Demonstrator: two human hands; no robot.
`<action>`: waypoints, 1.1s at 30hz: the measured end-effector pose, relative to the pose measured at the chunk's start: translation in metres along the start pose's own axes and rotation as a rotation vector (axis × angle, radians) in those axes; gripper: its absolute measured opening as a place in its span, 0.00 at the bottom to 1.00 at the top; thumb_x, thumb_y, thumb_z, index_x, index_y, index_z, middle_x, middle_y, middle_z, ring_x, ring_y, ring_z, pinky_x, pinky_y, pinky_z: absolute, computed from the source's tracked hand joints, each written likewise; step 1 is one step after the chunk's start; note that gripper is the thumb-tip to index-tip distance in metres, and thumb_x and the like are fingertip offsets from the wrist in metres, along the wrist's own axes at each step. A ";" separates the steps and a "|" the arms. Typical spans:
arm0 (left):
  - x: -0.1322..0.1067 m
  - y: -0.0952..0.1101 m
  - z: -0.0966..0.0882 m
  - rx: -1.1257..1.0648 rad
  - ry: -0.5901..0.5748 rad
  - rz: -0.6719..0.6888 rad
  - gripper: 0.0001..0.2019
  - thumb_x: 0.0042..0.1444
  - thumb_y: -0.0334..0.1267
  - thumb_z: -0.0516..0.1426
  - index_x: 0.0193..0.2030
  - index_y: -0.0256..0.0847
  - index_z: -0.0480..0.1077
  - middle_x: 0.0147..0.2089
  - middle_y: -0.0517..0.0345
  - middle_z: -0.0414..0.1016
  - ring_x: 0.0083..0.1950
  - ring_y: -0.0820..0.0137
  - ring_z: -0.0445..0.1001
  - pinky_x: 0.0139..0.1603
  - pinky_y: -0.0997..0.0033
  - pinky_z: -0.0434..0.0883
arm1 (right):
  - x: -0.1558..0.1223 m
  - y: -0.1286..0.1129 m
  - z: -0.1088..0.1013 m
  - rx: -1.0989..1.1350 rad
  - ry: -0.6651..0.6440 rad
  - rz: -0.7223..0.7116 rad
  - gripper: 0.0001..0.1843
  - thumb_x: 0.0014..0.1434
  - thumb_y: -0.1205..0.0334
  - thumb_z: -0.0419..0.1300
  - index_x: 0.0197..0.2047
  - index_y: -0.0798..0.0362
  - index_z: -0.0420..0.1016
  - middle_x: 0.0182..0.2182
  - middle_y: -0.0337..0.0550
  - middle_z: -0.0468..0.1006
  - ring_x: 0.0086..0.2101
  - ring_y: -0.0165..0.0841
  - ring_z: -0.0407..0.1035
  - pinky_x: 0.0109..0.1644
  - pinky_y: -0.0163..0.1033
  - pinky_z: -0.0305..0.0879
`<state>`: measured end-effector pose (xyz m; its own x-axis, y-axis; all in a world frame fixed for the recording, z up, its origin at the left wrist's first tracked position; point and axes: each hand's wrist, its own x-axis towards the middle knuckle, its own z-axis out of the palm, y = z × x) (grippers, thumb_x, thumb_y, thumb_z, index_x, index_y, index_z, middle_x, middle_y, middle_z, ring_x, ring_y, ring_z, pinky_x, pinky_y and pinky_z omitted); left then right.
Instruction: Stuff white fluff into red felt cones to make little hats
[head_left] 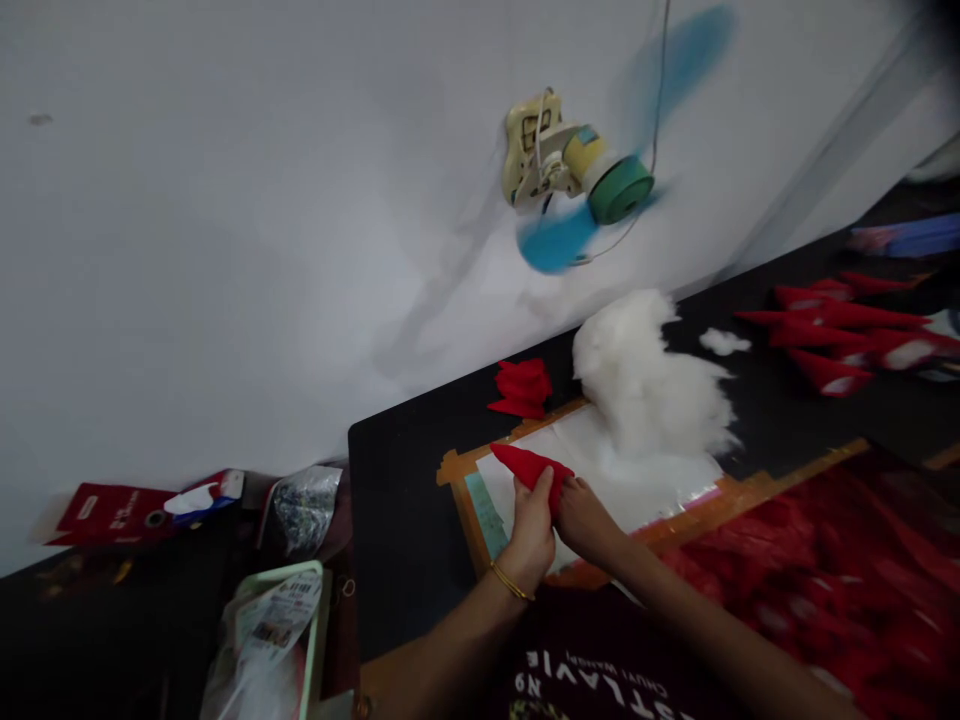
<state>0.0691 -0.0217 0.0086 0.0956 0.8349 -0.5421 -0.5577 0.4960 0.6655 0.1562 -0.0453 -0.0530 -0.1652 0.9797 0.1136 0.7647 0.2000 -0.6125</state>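
Observation:
A pointed red cloth cone (pixel 523 464) is held over the taped work mat, its tip towards the upper left. My left hand (pixel 531 525) is closed around the cone's wider part, thumb on top. At the wide end, my right hand (pixel 585 518) is closed with its fingers against the cloth edge; whether any filling is between them is hidden. Just beyond my hands lies a large heap of white fluffy stuffing (pixel 645 380). Folded red cloth pieces (pixel 523 388) rest on the black table (pixel 405 500) behind the mat.
Several red cones (pixel 840 330) with white patches lie at the right back, near a small stuffing tuft (pixel 724 342). A red heap (pixel 810 580) fills the right front. A wall fan (pixel 592 180) spins above. A green-rimmed bin (pixel 319 630) stands left of the table.

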 end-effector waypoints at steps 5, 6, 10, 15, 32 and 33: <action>0.017 0.001 0.000 0.041 0.024 0.035 0.19 0.45 0.42 0.69 0.41 0.36 0.70 0.37 0.51 0.76 0.37 0.64 0.76 0.43 0.66 0.71 | -0.006 -0.003 -0.028 0.177 0.060 0.020 0.14 0.60 0.69 0.49 0.43 0.58 0.74 0.36 0.48 0.75 0.34 0.31 0.68 0.41 0.36 0.67; 0.023 0.004 0.000 0.020 0.034 0.010 0.20 0.45 0.43 0.69 0.40 0.35 0.70 0.35 0.52 0.76 0.34 0.66 0.75 0.41 0.67 0.72 | -0.011 -0.002 -0.037 0.220 0.129 0.029 0.14 0.63 0.66 0.50 0.47 0.57 0.74 0.39 0.47 0.74 0.34 0.30 0.68 0.41 0.35 0.68; 0.038 0.016 -0.002 -0.133 0.106 -0.163 0.19 0.48 0.46 0.68 0.38 0.34 0.70 0.35 0.53 0.76 0.33 0.69 0.74 0.41 0.68 0.73 | -0.028 -0.002 -0.057 0.260 0.353 0.035 0.12 0.67 0.60 0.53 0.48 0.53 0.73 0.43 0.46 0.74 0.34 0.27 0.67 0.41 0.33 0.68; 0.028 0.016 0.007 -0.183 0.037 -0.230 0.16 0.53 0.45 0.64 0.39 0.33 0.71 0.38 0.49 0.77 0.36 0.67 0.76 0.46 0.67 0.73 | -0.015 -0.006 -0.029 0.042 0.106 -0.032 0.16 0.64 0.69 0.48 0.48 0.56 0.75 0.42 0.50 0.75 0.45 0.35 0.68 0.51 0.40 0.69; 0.024 0.010 -0.001 0.113 -0.096 0.014 0.24 0.56 0.54 0.60 0.53 0.41 0.70 0.56 0.49 0.72 0.57 0.61 0.70 0.52 0.67 0.67 | 0.002 0.005 -0.048 0.892 0.323 0.591 0.31 0.56 0.37 0.57 0.40 0.61 0.74 0.34 0.48 0.76 0.34 0.33 0.69 0.39 0.35 0.68; 0.029 0.016 -0.006 0.110 -0.085 0.037 0.24 0.56 0.54 0.60 0.54 0.42 0.70 0.58 0.49 0.71 0.60 0.61 0.68 0.54 0.67 0.66 | 0.004 0.008 -0.049 0.979 0.302 0.613 0.31 0.56 0.36 0.58 0.39 0.61 0.74 0.34 0.49 0.76 0.34 0.33 0.69 0.38 0.35 0.69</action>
<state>0.0581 0.0093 0.0000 0.1492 0.8680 -0.4737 -0.4685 0.4839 0.7391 0.1921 -0.0391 -0.0189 0.3152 0.8980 -0.3070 -0.1562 -0.2699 -0.9501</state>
